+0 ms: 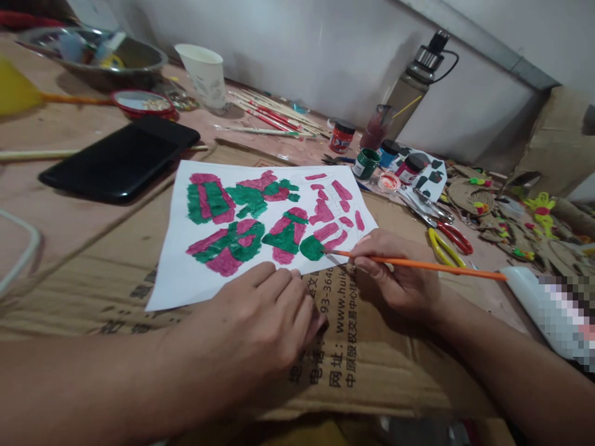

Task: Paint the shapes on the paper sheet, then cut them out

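Observation:
A white sheet of paper [168, 272] lies on flattened cardboard, with block shapes painted magenta and green and some pencil outlines at its right. My right hand [400, 269] is closed in a pinch on an orange-handled paintbrush [437, 265]. The brush tip touches a green patch [312, 249] near the sheet's lower right edge. Curled at the lower edge of the paper, my left hand [269, 310] is closed; its fingertips are turned under and what they hold, if anything, is hidden.
An open green paint jar [367, 163], a red paint jar [341, 137] and a tall bottle [409, 93] stand behind the sheet. Pliers [449, 238] lie to the right. A black phone [123, 161], paper cup [202, 77] and metal bowl [144, 59] are at the left. Cardboard [139, 353] lies underneath.

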{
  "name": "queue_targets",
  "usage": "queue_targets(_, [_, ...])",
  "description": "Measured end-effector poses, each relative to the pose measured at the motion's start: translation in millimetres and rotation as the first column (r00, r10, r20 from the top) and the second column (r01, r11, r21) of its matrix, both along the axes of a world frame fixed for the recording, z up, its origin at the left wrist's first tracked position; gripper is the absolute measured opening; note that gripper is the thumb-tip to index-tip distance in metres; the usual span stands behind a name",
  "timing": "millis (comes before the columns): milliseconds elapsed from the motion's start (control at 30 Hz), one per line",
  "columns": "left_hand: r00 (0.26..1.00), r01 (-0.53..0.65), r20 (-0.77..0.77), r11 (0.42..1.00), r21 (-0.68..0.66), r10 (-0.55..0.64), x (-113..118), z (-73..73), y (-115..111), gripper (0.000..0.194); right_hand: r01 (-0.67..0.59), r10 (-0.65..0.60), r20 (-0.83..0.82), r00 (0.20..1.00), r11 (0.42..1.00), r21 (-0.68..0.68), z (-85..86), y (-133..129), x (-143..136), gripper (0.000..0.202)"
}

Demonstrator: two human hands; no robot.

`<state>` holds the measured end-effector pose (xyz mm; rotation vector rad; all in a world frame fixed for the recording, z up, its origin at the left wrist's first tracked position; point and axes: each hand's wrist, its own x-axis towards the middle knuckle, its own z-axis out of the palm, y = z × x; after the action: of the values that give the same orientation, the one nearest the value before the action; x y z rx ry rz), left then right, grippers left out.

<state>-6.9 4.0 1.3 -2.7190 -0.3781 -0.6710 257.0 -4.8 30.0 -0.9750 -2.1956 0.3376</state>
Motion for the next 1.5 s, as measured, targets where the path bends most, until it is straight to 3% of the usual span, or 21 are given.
queue_targets(500, [1.000,0.003,0.017,1.000,0.001,-0.003,-1,-2.2,-1,0.028,-0.003,0.002,-0.028,1.000,0.999,-0.037,4.6,-6,1,0.017])
queue_targets(767, [1.000,0.001,0.003,1.000,-0.012,-0.001,1,2.8,0,0.034,0.029,-0.035,-0.035,0.999,0.984,-0.174,7.2,-2,9,0.017])
queue_targets(1267, [1.000,0.008,0.003,0.999,-0.041,-0.008,-1,5.5,0,0.029,0.074,-0.093,-0.105,0.990,0.982,-0.172,1.9,2,12,0.021])
queue_targets(1500, [0.997,0.014,0.078,0.998,-0.065,-0.009,-2,-9.5,-1,0.025,0.022,-0.046,-0.111,0.993,0.979,-0.203,-4.7,5,8,0.026])
